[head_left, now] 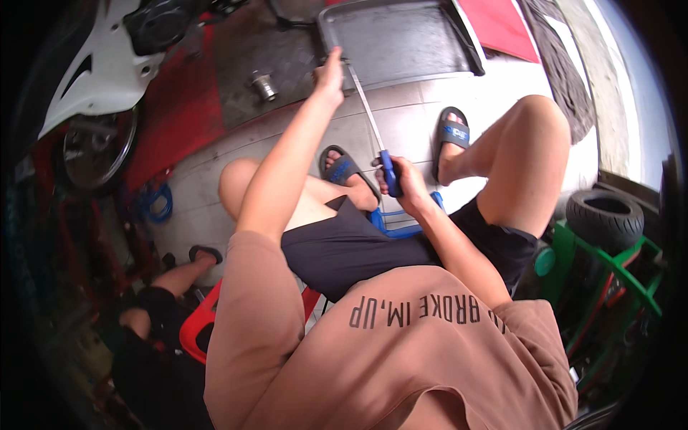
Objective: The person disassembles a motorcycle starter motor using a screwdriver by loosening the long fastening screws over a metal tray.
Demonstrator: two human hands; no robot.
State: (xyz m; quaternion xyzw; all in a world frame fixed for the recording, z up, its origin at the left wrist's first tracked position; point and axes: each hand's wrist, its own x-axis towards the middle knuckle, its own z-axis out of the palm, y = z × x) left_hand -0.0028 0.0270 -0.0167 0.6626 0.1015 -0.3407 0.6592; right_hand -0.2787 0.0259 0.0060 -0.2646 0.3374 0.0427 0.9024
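Spanning space between hands, long screwdriver (376, 129) is held at blue handle (390, 173) by fingers of right hand (407, 185); left hand's (330, 79) hold, near tray (401, 39), cannot be told. Probably stiff, light; best gripped by handle.

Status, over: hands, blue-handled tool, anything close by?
Right hand gripping blue-handled tool. Left hand near the tool's far end, contact unclear. Dark tray by that end; metal cylinder off to the left.
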